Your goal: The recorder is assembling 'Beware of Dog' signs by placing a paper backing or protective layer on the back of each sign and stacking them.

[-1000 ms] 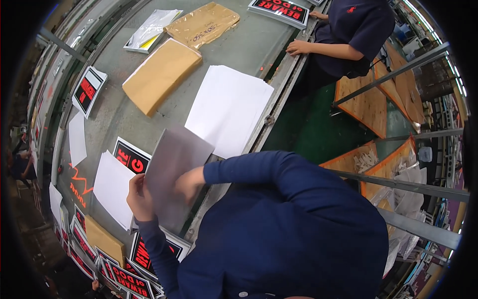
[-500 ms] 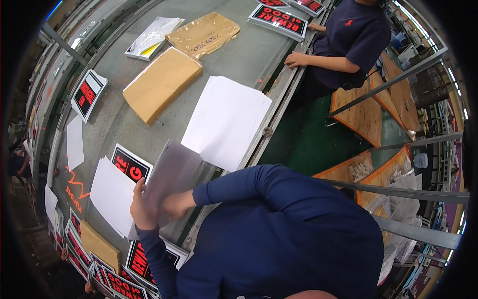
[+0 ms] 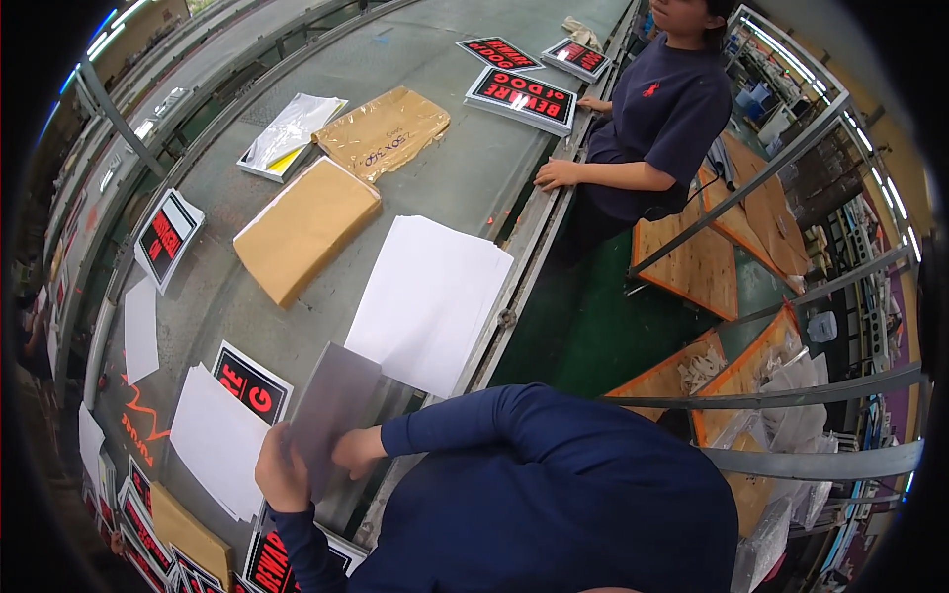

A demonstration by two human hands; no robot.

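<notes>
Left hand (image 3: 283,469), clamped on grey sheet (image 3: 338,400), which extends toward one o'clock; right hand (image 3: 358,452), just apart, at the sheet's right side, grip unclear, sheet at eleven o'clock. White stack (image 3: 213,445), ten o'clock of left hand. Second paper stack (image 3: 430,301), one o'clock of right hand. Brown pack (image 3: 304,229), twelve o'clock, farther off
</notes>
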